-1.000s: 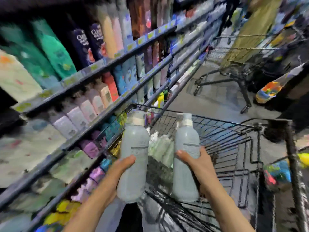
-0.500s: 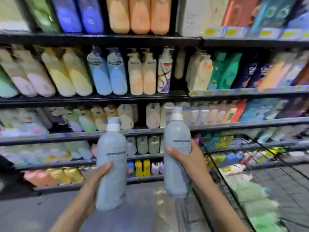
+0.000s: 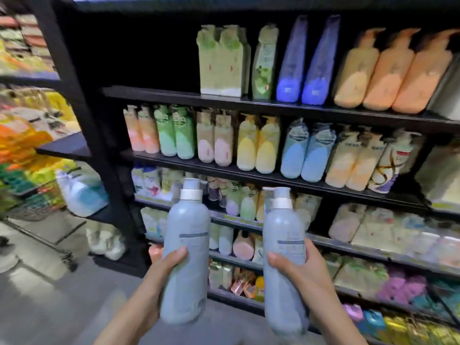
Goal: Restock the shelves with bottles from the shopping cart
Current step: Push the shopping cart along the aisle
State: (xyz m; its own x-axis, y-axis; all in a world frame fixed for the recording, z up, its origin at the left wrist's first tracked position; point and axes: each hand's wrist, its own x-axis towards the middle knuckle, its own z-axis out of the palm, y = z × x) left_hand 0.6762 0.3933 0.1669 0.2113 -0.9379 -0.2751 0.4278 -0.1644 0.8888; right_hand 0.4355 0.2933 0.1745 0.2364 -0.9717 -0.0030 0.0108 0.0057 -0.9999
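I hold two tall grey-blue pump bottles upright in front of the black shelf unit [image 3: 249, 102]. My left hand [image 3: 163, 267] grips the left pump bottle [image 3: 185, 245] round its lower half. My right hand [image 3: 302, 266] grips the right pump bottle [image 3: 283, 247] the same way. Both have white collars and pale pump heads. The shelves behind carry rows of coloured bottles: green, purple and orange on top, pastel pump bottles below. The upper shelf's left part [image 3: 149, 92] is dark and bare. The shopping cart is out of view.
The shelf's black upright post [image 3: 82, 115] stands left of the bottles. Beyond it another rack holds yellow and orange packs [image 3: 27, 135] and a large white-blue jug [image 3: 79, 190]. Grey floor [image 3: 49, 295] lies at lower left, with a wire basket [image 3: 29, 207] near the left edge.
My view swung from the cart to face the shelves and further left along them. Both hands keep their grip on the two bottles, held a little closer to the shelf.
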